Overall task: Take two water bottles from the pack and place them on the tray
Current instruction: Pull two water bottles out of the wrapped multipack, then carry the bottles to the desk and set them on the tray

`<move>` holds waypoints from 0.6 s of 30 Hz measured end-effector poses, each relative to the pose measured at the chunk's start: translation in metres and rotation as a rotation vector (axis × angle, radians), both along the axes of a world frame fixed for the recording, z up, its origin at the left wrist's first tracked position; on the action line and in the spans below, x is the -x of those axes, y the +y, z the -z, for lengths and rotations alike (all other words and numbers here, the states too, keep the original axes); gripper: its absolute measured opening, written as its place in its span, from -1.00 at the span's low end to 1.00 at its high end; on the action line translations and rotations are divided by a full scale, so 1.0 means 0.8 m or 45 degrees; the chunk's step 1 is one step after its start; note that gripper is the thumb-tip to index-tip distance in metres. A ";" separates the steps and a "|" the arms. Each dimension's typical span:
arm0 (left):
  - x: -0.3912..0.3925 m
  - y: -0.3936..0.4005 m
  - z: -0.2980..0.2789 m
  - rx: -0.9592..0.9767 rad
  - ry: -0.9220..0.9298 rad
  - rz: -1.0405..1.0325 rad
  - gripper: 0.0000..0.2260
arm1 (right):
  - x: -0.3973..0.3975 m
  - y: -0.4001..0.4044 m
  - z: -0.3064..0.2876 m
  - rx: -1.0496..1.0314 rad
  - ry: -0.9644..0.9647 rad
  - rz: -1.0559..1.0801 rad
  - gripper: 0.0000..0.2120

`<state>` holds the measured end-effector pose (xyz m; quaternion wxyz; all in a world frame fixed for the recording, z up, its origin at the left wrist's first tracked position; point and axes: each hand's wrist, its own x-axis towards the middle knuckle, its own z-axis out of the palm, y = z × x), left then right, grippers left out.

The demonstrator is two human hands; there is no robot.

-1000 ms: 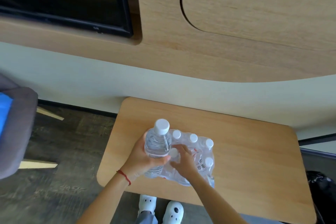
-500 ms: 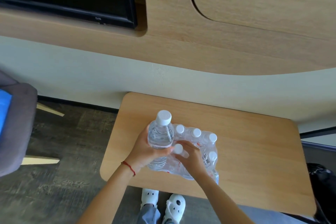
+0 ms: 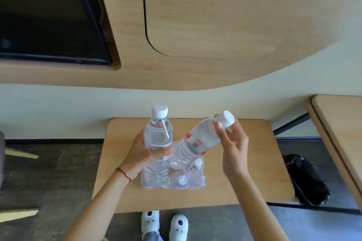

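Observation:
My left hand [image 3: 142, 152] grips a clear water bottle [image 3: 159, 133] with a white cap, held upright above the pack. My right hand [image 3: 233, 143] holds a second water bottle [image 3: 197, 141] by its neck just under the white cap, tilted with the cap up to the right and its base over the pack. The shrink-wrapped pack [image 3: 176, 179] of bottles lies on the small wooden table [image 3: 235, 182] near its front edge. No tray is in view.
A second wooden surface [image 3: 340, 133] juts in at the right edge. A black bag [image 3: 305, 178] lies on the floor between the two tables. A dark screen [image 3: 49, 25] hangs on the wood-panelled wall. My white shoes [image 3: 164, 225] stand below the table edge.
My right hand has pulled a second bottle out of the pack and lifted it, tilted. My left hand has raised its bottle higher. The camera view has shifted left and closer.

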<state>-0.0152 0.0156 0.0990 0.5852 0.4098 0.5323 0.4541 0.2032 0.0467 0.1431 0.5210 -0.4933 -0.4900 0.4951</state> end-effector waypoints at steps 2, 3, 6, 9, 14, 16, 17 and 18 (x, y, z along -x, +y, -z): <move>-0.009 0.008 -0.026 -0.049 0.008 0.048 -0.61 | -0.007 0.007 -0.035 0.008 0.031 0.082 -0.63; -0.015 0.011 -0.038 -0.073 0.015 0.075 -0.66 | -0.009 0.010 -0.049 0.044 0.047 0.122 -0.62; -0.035 0.020 -0.067 -0.138 0.021 0.142 -0.75 | -0.019 0.009 -0.075 0.186 0.126 0.216 -0.60; -0.064 0.026 -0.087 -0.181 0.030 0.252 -0.72 | -0.041 -0.017 -0.088 0.281 0.235 0.330 -0.64; -0.149 0.028 -0.115 -0.236 0.008 0.484 -0.59 | -0.114 -0.075 -0.104 0.216 0.278 0.498 -0.71; -0.198 0.027 -0.127 -0.234 -0.014 0.562 -0.60 | -0.154 -0.096 -0.115 0.161 0.292 0.577 -0.70; -0.225 0.025 -0.132 -0.241 -0.019 0.597 -0.63 | -0.176 -0.107 -0.120 0.134 0.300 0.615 -0.69; -0.254 0.024 -0.137 -0.245 -0.026 0.628 -0.66 | -0.200 -0.117 -0.125 0.110 0.304 0.655 -0.69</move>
